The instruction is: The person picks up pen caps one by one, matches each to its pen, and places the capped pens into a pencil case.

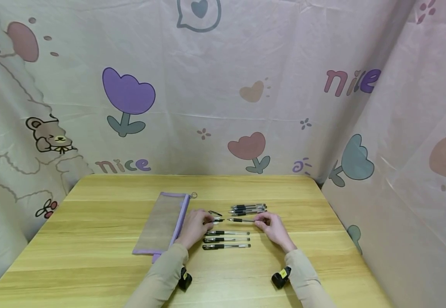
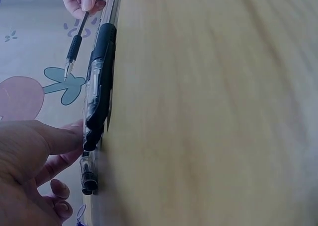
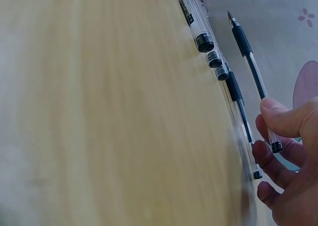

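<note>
Pen point(image 1: 241, 220) between 2 hands, raised above counter point(image 1: 230, 278), bare tip facing left. Right hand point(image 1: 274, 229): grip of thumb and fingers pinching pen near right end. Left hand point(image 1: 194, 226): fingers at small dark piece point(image 1: 220, 220) left of pen's tip; too small to tell whether grip holds it. 3 capped pens point(image 1: 226, 239) in row on near side; loose pens point(image 1: 247, 209) on far side. Purple-edged pouch point(image 1: 159, 226) lies left of left hand. Printed cloth point(image 1: 199, 94) hangs beyond counter's far edge.

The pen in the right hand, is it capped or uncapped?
Uncapped: the right hand holds the pen, and its pointed tip shows bare in the right wrist view.
</note>
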Tool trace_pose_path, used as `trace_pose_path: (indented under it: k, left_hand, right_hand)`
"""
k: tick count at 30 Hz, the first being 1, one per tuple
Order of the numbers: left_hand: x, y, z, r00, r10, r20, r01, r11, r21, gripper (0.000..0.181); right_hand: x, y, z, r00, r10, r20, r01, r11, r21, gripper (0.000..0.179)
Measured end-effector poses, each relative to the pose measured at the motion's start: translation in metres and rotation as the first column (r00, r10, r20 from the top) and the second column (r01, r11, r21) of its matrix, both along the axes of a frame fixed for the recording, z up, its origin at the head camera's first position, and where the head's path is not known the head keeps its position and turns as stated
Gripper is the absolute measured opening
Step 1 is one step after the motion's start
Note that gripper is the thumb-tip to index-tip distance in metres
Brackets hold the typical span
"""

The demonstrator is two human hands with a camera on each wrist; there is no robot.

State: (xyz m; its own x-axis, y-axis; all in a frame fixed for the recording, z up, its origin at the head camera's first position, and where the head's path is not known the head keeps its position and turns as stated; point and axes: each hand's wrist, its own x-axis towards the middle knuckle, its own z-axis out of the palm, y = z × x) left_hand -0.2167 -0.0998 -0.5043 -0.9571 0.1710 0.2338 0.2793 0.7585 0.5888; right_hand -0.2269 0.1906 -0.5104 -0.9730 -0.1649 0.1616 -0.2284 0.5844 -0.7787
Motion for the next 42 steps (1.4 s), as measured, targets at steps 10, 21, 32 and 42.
trace_pose_path:
  k: [10, 21, 32, 42]
  left_hand:
    - [0.0012, 0.0011, 0.0017, 1.0, -0.003, -0.012, 0.003, 1.0, -0.027, 0.01]
    - [0.0007, 0.002, 0.0029, 1.0, 0.006, -0.016, -0.007, 0.999, -0.042, 0.009]
    - [0.0016, 0.0036, 0.005, 1.0, 0.009, -0.003, -0.009, 0.999, -0.038, 0.006]
    - [-0.0011, 0.0042, 0.0024, 0.999, 0.013, -0.046, -0.016, 0.997, -0.074, 0.007]
  right_hand:
    - [-0.0009, -0.001, -0.0007, 1.0, 0.0, 0.005, 0.0, 1.0, 0.0, 0.009]
    - [-0.0003, -0.0032, -0.0002, 1.0, -0.007, 0.021, 0.007, 1.0, -0.013, 0.01]
    - [-0.0001, -0.0036, 0.0006, 1.0, -0.007, 0.02, 0.007, 1.0, -0.019, 0.008]
    - [-0.0011, -0.0031, 0.0011, 0.999, -0.006, 0.032, 0.006, 1.0, -0.02, 0.008]
